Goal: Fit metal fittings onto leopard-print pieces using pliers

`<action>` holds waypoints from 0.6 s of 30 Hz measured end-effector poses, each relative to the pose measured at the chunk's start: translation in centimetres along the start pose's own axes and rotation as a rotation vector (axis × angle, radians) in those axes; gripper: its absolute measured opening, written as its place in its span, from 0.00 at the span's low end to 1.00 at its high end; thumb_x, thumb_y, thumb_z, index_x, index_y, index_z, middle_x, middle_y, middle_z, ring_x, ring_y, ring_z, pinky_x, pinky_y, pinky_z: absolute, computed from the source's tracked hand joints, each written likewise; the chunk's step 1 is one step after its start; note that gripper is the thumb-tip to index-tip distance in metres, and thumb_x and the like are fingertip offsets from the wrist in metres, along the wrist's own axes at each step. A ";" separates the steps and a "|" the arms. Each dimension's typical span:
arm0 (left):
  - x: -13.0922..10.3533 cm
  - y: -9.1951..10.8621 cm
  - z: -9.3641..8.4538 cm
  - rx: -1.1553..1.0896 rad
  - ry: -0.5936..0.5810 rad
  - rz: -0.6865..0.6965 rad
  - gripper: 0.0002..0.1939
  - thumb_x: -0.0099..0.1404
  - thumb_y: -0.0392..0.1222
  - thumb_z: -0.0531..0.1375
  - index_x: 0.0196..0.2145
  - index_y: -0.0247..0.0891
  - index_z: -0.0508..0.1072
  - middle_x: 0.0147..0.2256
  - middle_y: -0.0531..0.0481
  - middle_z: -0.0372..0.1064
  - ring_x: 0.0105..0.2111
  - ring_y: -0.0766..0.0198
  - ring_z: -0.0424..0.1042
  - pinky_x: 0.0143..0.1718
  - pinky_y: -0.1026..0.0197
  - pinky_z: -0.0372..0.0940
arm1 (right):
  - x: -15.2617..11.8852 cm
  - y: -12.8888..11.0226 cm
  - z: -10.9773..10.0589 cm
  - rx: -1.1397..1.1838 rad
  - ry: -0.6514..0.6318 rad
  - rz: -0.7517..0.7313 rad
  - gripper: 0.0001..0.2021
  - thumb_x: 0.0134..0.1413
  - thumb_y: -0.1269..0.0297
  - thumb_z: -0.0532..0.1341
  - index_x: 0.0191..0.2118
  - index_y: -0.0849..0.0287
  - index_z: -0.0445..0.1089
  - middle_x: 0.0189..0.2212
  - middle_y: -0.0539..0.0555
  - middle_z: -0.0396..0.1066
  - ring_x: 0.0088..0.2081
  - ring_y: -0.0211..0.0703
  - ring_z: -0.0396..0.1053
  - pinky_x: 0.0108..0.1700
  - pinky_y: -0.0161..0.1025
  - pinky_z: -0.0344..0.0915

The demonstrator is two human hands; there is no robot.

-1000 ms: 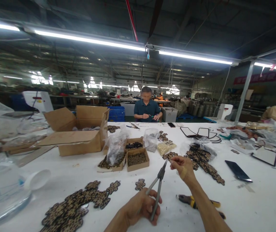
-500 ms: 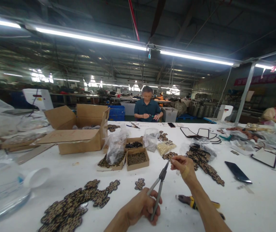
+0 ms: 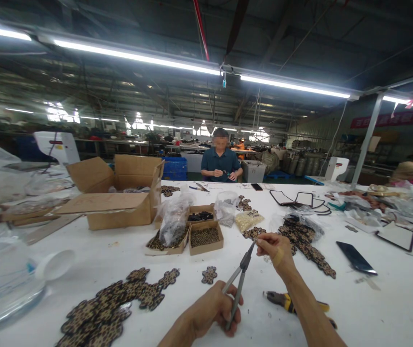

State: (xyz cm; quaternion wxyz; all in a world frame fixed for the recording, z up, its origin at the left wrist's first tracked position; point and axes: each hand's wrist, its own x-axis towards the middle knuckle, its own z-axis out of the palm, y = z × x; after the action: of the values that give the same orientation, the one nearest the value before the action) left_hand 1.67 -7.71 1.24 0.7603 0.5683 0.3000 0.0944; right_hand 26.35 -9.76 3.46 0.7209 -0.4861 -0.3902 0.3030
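Note:
My left hand (image 3: 218,308) is closed around the grey handles of a pair of pliers (image 3: 243,268), whose narrow jaws point up and to the right. At the jaw tips, the fingers of my right hand (image 3: 273,249) are pinched together; whatever is between them is too small to make out. A tan patch sits on the right wrist. One leopard-print flower-shaped patch (image 3: 209,274) lies just beyond the left hand. More of these patches are heaped in a pile (image 3: 110,308) to the left. Under the right forearm lies a yellow-and-black hand tool (image 3: 280,300), partly hidden.
Small boxes of metal bits (image 3: 205,237) stand mid-table beside a large open carton (image 3: 119,214). A bag of yellowish pieces (image 3: 248,220) and another patch pile (image 3: 305,246) lie beyond my right hand. A dark phone (image 3: 356,258) rests at right. A person (image 3: 220,161) sits opposite.
My hands and the pliers are almost where they were, shifted very slightly. At the far right, the other person has leaned and stretched an arm out.

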 end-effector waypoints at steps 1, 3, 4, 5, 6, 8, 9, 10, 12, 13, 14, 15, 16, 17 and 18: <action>0.0 0.0 0.0 0.005 0.006 0.004 0.21 0.36 0.30 0.53 0.33 0.36 0.67 0.23 0.48 0.72 0.19 0.59 0.69 0.22 0.57 0.65 | 0.0 0.0 0.0 0.000 0.006 0.009 0.18 0.38 0.56 0.74 0.34 0.65 0.78 0.18 0.52 0.73 0.21 0.44 0.72 0.26 0.44 0.77; 0.0 -0.1 0.0 0.005 0.001 0.014 0.21 0.36 0.30 0.53 0.33 0.36 0.67 0.24 0.48 0.72 0.19 0.59 0.70 0.22 0.57 0.65 | 0.0 -0.1 0.0 0.011 0.011 0.031 0.19 0.37 0.56 0.75 0.33 0.65 0.78 0.18 0.53 0.73 0.21 0.44 0.72 0.26 0.44 0.77; 0.0 0.0 0.0 0.001 -0.009 0.016 0.21 0.36 0.30 0.53 0.33 0.35 0.68 0.24 0.48 0.72 0.19 0.59 0.70 0.22 0.57 0.65 | 0.0 -0.2 0.0 0.019 0.009 0.044 0.19 0.36 0.56 0.75 0.33 0.65 0.78 0.18 0.53 0.73 0.21 0.44 0.72 0.26 0.43 0.77; -0.1 0.0 -0.1 -0.005 -0.021 0.016 0.21 0.36 0.30 0.53 0.33 0.35 0.68 0.24 0.47 0.72 0.19 0.59 0.70 0.22 0.57 0.65 | 0.0 -0.2 0.0 0.023 0.006 0.054 0.19 0.36 0.56 0.75 0.33 0.65 0.78 0.18 0.53 0.73 0.21 0.44 0.72 0.26 0.43 0.77; -0.1 0.1 -0.1 -0.011 -0.037 0.014 0.21 0.36 0.31 0.52 0.33 0.35 0.68 0.24 0.47 0.72 0.19 0.59 0.70 0.22 0.57 0.65 | 0.0 -0.2 0.0 0.025 0.001 0.061 0.19 0.36 0.56 0.75 0.33 0.65 0.78 0.18 0.52 0.73 0.21 0.44 0.72 0.26 0.43 0.77; -0.2 0.2 -0.2 -0.019 -0.070 0.013 0.21 0.35 0.31 0.52 0.33 0.34 0.69 0.24 0.46 0.72 0.19 0.58 0.71 0.22 0.57 0.65 | 0.0 -0.2 -0.1 0.013 -0.019 0.060 0.19 0.36 0.56 0.75 0.33 0.65 0.78 0.18 0.52 0.73 0.21 0.43 0.72 0.27 0.43 0.77; -0.2 0.3 -0.2 -0.018 -0.082 0.013 0.22 0.35 0.30 0.52 0.33 0.34 0.70 0.24 0.45 0.73 0.20 0.58 0.71 0.22 0.57 0.65 | 0.0 -0.1 -0.3 0.001 -0.035 0.054 0.19 0.38 0.56 0.74 0.34 0.64 0.77 0.18 0.52 0.73 0.22 0.43 0.72 0.27 0.44 0.76; -0.3 0.3 -0.2 -0.017 -0.092 0.013 0.22 0.35 0.30 0.52 0.32 0.33 0.70 0.24 0.45 0.73 0.20 0.58 0.71 0.22 0.57 0.65 | 0.1 0.0 -0.4 -0.013 -0.047 0.045 0.18 0.39 0.56 0.74 0.34 0.64 0.77 0.19 0.52 0.73 0.22 0.43 0.72 0.27 0.44 0.76; -0.3 0.3 -0.2 -0.016 -0.096 0.016 0.22 0.34 0.31 0.52 0.32 0.33 0.70 0.24 0.45 0.73 0.19 0.58 0.71 0.22 0.58 0.64 | 0.4 0.2 -0.9 -0.053 -0.069 0.019 0.18 0.41 0.55 0.72 0.37 0.64 0.77 0.21 0.53 0.74 0.23 0.44 0.72 0.28 0.43 0.75; -0.3 0.3 -0.2 -0.019 -0.094 0.019 0.22 0.34 0.31 0.52 0.32 0.33 0.70 0.23 0.45 0.73 0.19 0.58 0.71 0.21 0.58 0.64 | 0.5 0.3 -1.1 -0.079 -0.079 -0.001 0.18 0.41 0.55 0.72 0.37 0.63 0.77 0.24 0.54 0.75 0.25 0.44 0.72 0.29 0.43 0.75; -0.3 0.4 -0.1 -0.023 -0.092 0.022 0.22 0.34 0.31 0.52 0.32 0.33 0.70 0.23 0.46 0.73 0.19 0.58 0.71 0.21 0.59 0.63 | 0.6 0.3 -1.4 -0.109 -0.089 -0.030 0.18 0.42 0.56 0.71 0.38 0.62 0.77 0.26 0.55 0.76 0.26 0.44 0.73 0.30 0.42 0.75; -0.3 0.4 -0.1 -0.026 -0.094 0.027 0.22 0.35 0.31 0.52 0.32 0.33 0.70 0.23 0.46 0.72 0.19 0.58 0.71 0.21 0.59 0.63 | 0.7 0.1 -1.6 -0.140 -0.105 -0.068 0.18 0.42 0.56 0.71 0.39 0.61 0.77 0.29 0.55 0.76 0.28 0.45 0.73 0.31 0.42 0.74; -0.3 0.4 -0.1 -0.028 -0.097 0.031 0.21 0.35 0.31 0.52 0.32 0.33 0.70 0.23 0.46 0.72 0.19 0.58 0.71 0.21 0.59 0.63 | 0.7 -0.1 -1.8 -0.169 -0.128 -0.112 0.17 0.43 0.56 0.70 0.40 0.60 0.77 0.31 0.56 0.76 0.31 0.46 0.73 0.33 0.42 0.74; -0.4 0.4 -0.1 -0.030 -0.102 0.032 0.21 0.36 0.31 0.53 0.32 0.33 0.70 0.23 0.46 0.72 0.19 0.58 0.71 0.21 0.59 0.63 | 0.6 -0.4 -2.0 -0.194 -0.157 -0.157 0.17 0.44 0.56 0.70 0.40 0.59 0.77 0.34 0.56 0.77 0.34 0.47 0.73 0.36 0.42 0.74; -0.4 0.5 0.0 -0.033 -0.106 0.030 0.20 0.36 0.32 0.53 0.32 0.33 0.70 0.24 0.46 0.72 0.19 0.58 0.71 0.22 0.59 0.63 | 0.5 -0.8 -2.1 -0.214 -0.181 -0.201 0.16 0.46 0.56 0.69 0.41 0.58 0.77 0.36 0.57 0.76 0.37 0.49 0.73 0.38 0.43 0.73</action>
State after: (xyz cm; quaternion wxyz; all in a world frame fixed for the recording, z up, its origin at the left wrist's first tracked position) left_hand 1.40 -7.71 1.82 0.7828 0.5645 0.2493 0.0804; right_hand 28.46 -10.58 3.87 0.6537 -0.4894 -0.5300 0.2286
